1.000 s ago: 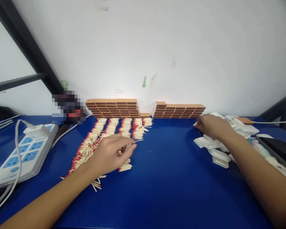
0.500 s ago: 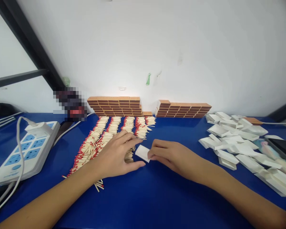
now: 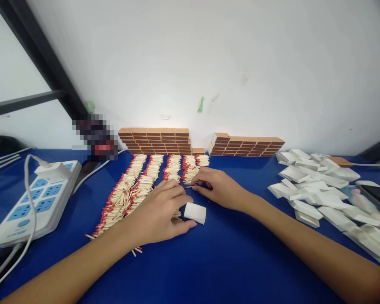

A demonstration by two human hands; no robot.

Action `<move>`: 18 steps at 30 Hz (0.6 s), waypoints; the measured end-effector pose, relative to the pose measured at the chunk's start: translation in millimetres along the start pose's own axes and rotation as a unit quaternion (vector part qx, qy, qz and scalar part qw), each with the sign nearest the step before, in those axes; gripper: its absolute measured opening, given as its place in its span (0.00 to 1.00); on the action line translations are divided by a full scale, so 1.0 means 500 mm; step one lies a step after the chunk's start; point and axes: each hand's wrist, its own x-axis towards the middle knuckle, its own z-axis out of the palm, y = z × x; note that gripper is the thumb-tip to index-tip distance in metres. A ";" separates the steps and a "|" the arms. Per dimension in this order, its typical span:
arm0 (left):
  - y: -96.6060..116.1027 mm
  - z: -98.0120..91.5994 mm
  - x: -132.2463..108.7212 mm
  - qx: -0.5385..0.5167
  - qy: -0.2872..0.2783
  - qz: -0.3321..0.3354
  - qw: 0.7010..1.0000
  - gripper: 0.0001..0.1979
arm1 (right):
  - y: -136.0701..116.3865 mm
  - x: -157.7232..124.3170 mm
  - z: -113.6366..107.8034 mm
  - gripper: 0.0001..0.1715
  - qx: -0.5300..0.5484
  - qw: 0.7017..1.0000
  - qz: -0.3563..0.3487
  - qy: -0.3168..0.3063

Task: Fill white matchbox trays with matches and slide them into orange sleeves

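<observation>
A small white matchbox tray (image 3: 195,213) lies on the blue tabletop in the middle. My left hand (image 3: 164,211) holds its left end between the thumb and fingers. Beyond the tray, my right hand (image 3: 213,185) pinches a single match (image 3: 188,186) by thumb and fingertips, near the front of a pile. Red-tipped matches (image 3: 123,196) lie in several long rows to the left, partly hidden under my left hand and forearm.
Two stacks of brown matchboxes, a left one (image 3: 155,141) and a right one (image 3: 247,145), stand against the wall. White trays (image 3: 307,185) are heaped at the right, beside a dark phone-like object (image 3: 378,196). A power strip (image 3: 39,198) with cables sits at the left.
My right hand has let go of the white tray and moved up and left to the matches, where it now pinches one. My left hand has closed on the tray's left end.
</observation>
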 end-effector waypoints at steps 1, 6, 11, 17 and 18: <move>0.000 -0.001 0.000 0.003 0.004 0.001 1.000 0.18 | 0.001 0.002 0.003 0.04 -0.002 1.000 0.002 -0.001; 0.003 -0.008 0.001 0.011 0.007 -0.005 1.000 0.17 | 0.007 0.002 0.008 0.02 -0.008 1.000 0.019 0.010; 0.002 -0.007 0.003 0.011 -0.003 -0.017 1.000 0.12 | 0.012 0.002 0.009 0.04 -0.009 1.000 0.022 0.008; -0.003 -0.006 0.002 0.008 -0.006 -0.030 0.999 0.14 | 0.012 0.003 0.013 0.03 -0.009 0.999 0.034 0.011; -0.003 -0.007 0.002 0.007 -0.009 -0.032 0.999 0.14 | 0.012 0.003 0.013 0.04 -0.009 0.999 0.038 0.010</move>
